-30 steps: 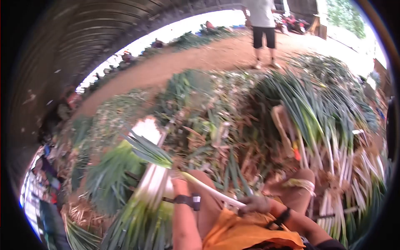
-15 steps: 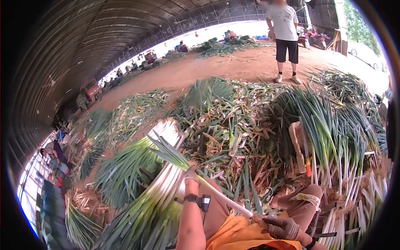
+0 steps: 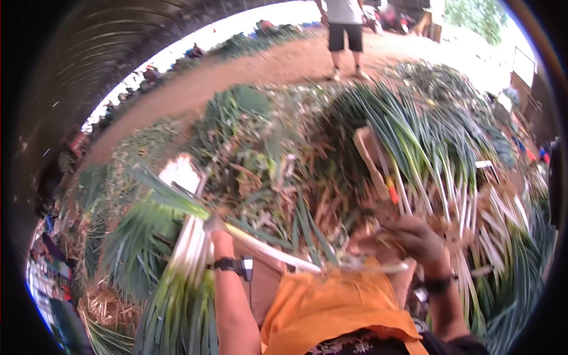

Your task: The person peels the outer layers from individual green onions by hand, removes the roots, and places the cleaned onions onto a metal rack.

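Observation:
In the head view my gloved left hand [image 3: 216, 223] is closed round a long green onion [image 3: 278, 254]. The onion's white end points right across my lap, and its green leaves fan out to the upper left. Beneath that hand lies a bundle of green onions [image 3: 188, 248], leaves toward me. My gloved right hand [image 3: 411, 239] is raised to the right of the onion's white end, apart from it; its fingers are smeared by motion. A thin pale strip [image 3: 381, 268] lies below it, over the orange apron [image 3: 337, 302].
Trimmed leaves and peelings [image 3: 266, 171] cover the ground ahead. On the right are a pile of green onions [image 3: 414, 148] and a board [image 3: 370, 160] with an orange-handled tool [image 3: 391, 190]. A person [image 3: 345, 35] stands beyond the heap.
My right hand has left the root end of the green onion and moved up and right. My left hand still holds the onion. The view has turned right and down.

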A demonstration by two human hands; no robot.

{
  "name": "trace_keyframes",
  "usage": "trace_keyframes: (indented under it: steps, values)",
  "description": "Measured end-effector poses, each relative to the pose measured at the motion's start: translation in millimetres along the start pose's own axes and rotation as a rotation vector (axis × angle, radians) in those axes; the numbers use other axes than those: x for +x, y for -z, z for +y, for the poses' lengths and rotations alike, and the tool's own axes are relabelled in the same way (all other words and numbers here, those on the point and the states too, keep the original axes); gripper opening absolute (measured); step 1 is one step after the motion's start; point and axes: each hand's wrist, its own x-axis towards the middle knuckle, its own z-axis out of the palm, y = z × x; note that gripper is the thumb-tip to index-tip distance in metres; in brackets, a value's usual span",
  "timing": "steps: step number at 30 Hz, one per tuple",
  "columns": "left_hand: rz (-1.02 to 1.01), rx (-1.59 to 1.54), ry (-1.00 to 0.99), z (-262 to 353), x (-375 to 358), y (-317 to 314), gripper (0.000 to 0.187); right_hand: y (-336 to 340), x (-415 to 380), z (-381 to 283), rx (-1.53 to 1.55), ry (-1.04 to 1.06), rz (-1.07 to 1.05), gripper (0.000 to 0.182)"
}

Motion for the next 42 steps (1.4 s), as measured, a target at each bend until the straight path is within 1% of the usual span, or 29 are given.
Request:
trace_keyframes:
  steps: [1, 2, 3, 4, 5, 6, 7, 8, 9, 10, 11, 12, 13, 14, 16, 17, 20, 21, 24, 25, 28, 29, 32, 33, 36, 37, 40, 41, 42]
  values:
    - [-0.039, -0.069, -0.119, 16, -24, -7, 0.023, -10, 29, 26, -0.059, -0.058, -0.157, 0.023]
    - [-0.087, -0.145, -0.238, 32, -48, -14, 0.022, -19, 56, 60, -0.583, 0.005, -0.254, 0.023]
    - [-0.145, -0.224, -0.351, 48, -73, -20, 0.022, -28, 82, 94, -1.1, 0.116, -0.332, 0.027]
    - [-0.134, -0.324, -0.292, 81, -125, -25, 0.019, -50, 91, 96, -1.261, 0.21, -0.288, 0.065]
    - [-0.12, -0.427, -0.232, 108, -162, -28, 0.018, -67, 94, 100, -1.012, 0.269, -0.336, 0.067]
    - [-0.103, -0.382, -0.217, 128, -179, -31, 0.018, -83, 95, 107, -0.761, 0.327, -0.378, 0.07]
    - [-0.088, -0.335, -0.202, 144, -193, -34, 0.017, -104, 104, 123, -0.612, 0.672, -0.396, 0.072]
    - [-0.074, -0.287, -0.186, 149, -199, -41, 0.016, -123, 107, 130, -0.473, 0.641, -0.42, 0.072]
    - [-0.13, -0.384, -0.25, 146, -195, -49, 0.023, -143, 110, 137, -0.334, 0.612, -0.442, 0.073]
    - [-0.202, -0.515, -0.272, 162, -220, -50, 0.033, -151, 108, 137, -0.205, 0.218, -0.457, 0.071]
    - [-0.419, -0.68, -0.196, 165, -220, -51, 0.039, -142, 90, 90, -0.168, -0.139, -0.542, 0.061]
    - [-0.632, -0.842, -0.107, 166, -220, -50, 0.047, -135, 80, 67, -0.147, -0.309, -0.614, 0.046]
    - [-0.954, -0.952, -0.083, 175, -249, -39, 0.047, -129, 74, 71, 0.026, -0.289, -0.675, 0.045]
    - [-1.282, -0.984, -0.121, 162, -240, -42, 0.05, -124, 65, 76, 0.203, -0.268, -0.73, 0.044]
    - [-1.279, -0.915, -0.103, 146, -249, -52, 0.044, -123, 53, 85, 0.14, -0.268, -0.713, 0.039]
    - [-1.108, -0.834, -0.075, 140, -258, -57, 0.035, -121, 52, 88, 0.104, -0.258, -0.704, 0.037]
    - [-0.824, -0.652, -0.155, 126, -257, -70, 0.027, -117, 45, 109, 0.084, -0.27, -0.515, 0.03]
    - [-0.795, -0.653, -0.138, 126, -254, -74, 0.022, -119, 49, 128, -0.074, -0.183, -0.454, 0.024]
    - [-0.699, -0.577, -0.08, 133, -272, -75, 0.023, -117, 24, 67, -0.769, 0.05, -0.29, 0.023]
    - [-0.706, -0.601, -0.096, 135, -272, -76, 0.023, -118, 24, 98, -0.48, 0.269, -0.201, 0.025]
    - [-0.741, -0.653, -0.115, 136, -276, -76, 0.025, -105, 22, 97, -0.41, 0.191, -0.263, 0.023]
    - [-0.766, -0.659, -0.113, 138, -277, -76, 0.026, -103, 22, 93, -0.44, 0.107, -0.253, 0.024]
    - [-0.852, -0.68, -0.136, 134, -272, -80, 0.029, -101, 20, 79, -0.301, -0.089, -0.145, 0.027]
    - [-0.888, -0.679, -0.128, 137, -277, -78, 0.03, -100, 22, 74, -0.352, -0.142, -0.152, 0.03]
    - [-0.984, -0.714, -0.126, 145, -293, -72, 0.033, -101, 24, 74, -0.422, -0.137, -0.184, 0.025]
    - [-1.017, -0.731, -0.129, 146, -296, -71, 0.035, -101, 24, 76, -0.403, -0.12, -0.193, 0.024]
    - [-1.049, -0.774, -0.064, 143, -290, -73, 0.033, -96, 22, 86, -0.357, -0.077, -0.201, 0.023]
    - [-1.081, -0.812, -0.066, 139, -287, -75, 0.034, -96, 22, 88, -0.348, -0.067, -0.2, 0.022]
    - [-1.065, -0.816, -0.075, 139, -287, -75, 0.034, -96, 21, 89, -0.338, -0.057, -0.201, 0.021]
